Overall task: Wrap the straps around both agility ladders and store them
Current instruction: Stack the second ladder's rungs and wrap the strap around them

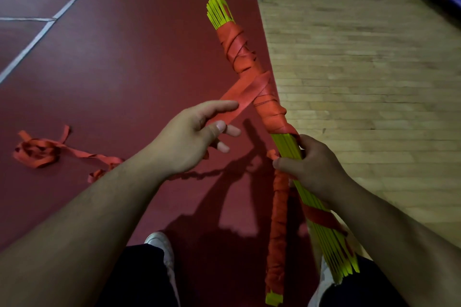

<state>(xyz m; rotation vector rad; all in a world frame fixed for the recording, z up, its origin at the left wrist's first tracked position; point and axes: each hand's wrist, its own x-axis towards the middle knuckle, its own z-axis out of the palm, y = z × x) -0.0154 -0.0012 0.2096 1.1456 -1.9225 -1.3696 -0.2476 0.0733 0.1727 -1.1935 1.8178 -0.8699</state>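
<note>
Right hand [314, 169] is clamped round the middle of the ladder [287, 147], fingers curled over the bare yellow rungs. The bundle is up in the air, slanting away from the person above the edge where the red floor [124, 57] meets the wood floor [361, 82]. Its far half is bound in coils of red strap [239, 95], and the yellow tips fan out beyond the last coil. One more band crosses the rungs low down, near the right forearm.

Left hand [192, 137] pinches the strap between thumb and fingers, and the stretch from the bundle to the hand is pulled taut and flat.

On the red floor, toward its left edge, sits a tangled heap [35, 154] of strap. A tail runs from it toward the left forearm and passes behind it.

A second ladder [278, 232], wrapped red nearly end to end with a yellow tip at the bottom, lies lengthwise below the right hand. I cannot tell whether that hand holds it or it rests on the red floor.

A white shoe [162, 244] shows by the left leg. White lines [37, 35] cross the red floor's far left corner.
</note>
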